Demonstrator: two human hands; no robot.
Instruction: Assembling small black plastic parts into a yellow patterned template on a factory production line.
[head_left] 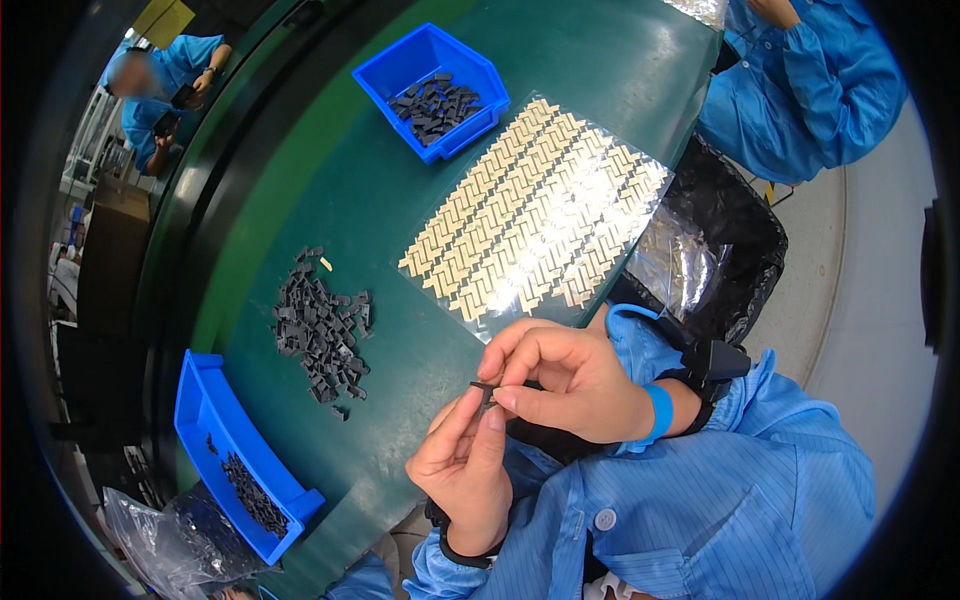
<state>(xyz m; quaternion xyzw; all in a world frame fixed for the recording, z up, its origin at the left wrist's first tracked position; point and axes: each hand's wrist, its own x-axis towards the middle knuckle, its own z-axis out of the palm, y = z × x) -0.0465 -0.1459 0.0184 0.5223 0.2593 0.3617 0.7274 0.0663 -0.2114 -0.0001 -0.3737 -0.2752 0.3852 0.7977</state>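
A small black plastic part (485, 391) is pinched between my two hands at the near edge of the green table. My left hand (463, 465) grips it from below, thumb and fingers closed about its lower end. From the right, my right hand (575, 380) has thumb and index finger closed at the same part; fingertips hide much of it. Just beyond my hands lies a clear sheet (535, 205) covered with rows of cream, angled adhesive-like pieces. To the left, a loose pile of black plastic parts (320, 330) rests on the table, one tiny cream strip (326, 264) beside it.
A blue bin (375, 75) with black parts stands at the back. Another blue bin (205, 420), holding smaller black pieces, sits at left near a clear plastic bag (160, 545). A black-lined waste bin (755, 240) stands off the table's right side. Co-workers sit at far left and upper right.
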